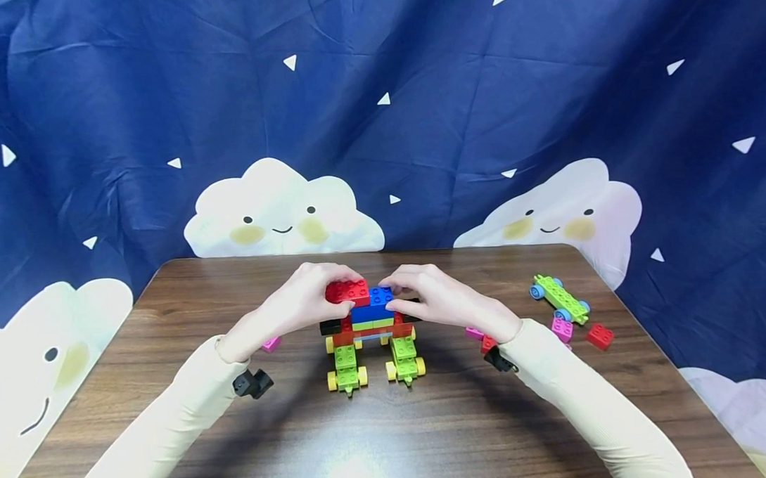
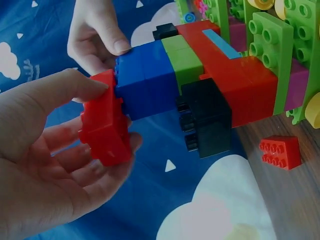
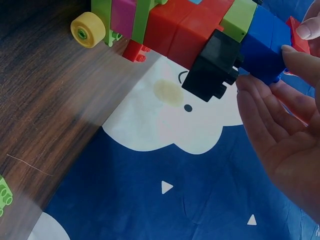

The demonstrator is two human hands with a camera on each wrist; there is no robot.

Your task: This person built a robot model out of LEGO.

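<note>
A toy brick build stands mid-table on two lime wheeled bases, the left base (image 1: 346,367) and the right base (image 1: 404,358), both with yellow wheels. Red bricks (image 2: 240,85), a lime layer (image 2: 182,60) and blue bricks (image 2: 145,80) rise above them, with a black brick (image 2: 207,120) jutting out at the side. My left hand (image 1: 303,298) pinches a red brick (image 2: 105,120) between thumb and fingers, right at the studded top of the blue bricks and over its left part. From the other side, my right hand (image 1: 438,293) grips the blue bricks, thumb in front, fingers behind.
To the right lies a lime wheeled base (image 1: 559,300) with blue wheels, near a pink brick (image 1: 562,328) and a loose red brick (image 1: 600,336). Another pink brick (image 1: 271,344) lies beside the left forearm. A blue cloud-patterned cloth (image 1: 417,125) hangs behind the table.
</note>
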